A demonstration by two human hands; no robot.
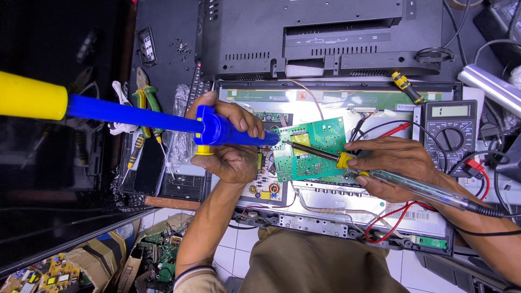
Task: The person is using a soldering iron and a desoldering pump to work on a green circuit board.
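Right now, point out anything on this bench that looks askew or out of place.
The green circuit board sits tilted, propped up off the opened chassis rather than seated flat, while the left hand holds a blue desoldering pump and the right hand a soldering iron. Loose screws lie scattered nearby.

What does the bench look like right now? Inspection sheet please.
Surface: opened TV chassis with boards exposed.
Job's things: green circuit board; soldering iron tip and blue desoldering pump nozzle meeting at its left edge.
Clutter: pliers, multimeter, screws, yellow-handled screwdriver.
Grippers: left hand grips pump; right hand grips iron.
Cables: red lead, black leads.
Surroundings: TV back cover, scrap boards in boxes.
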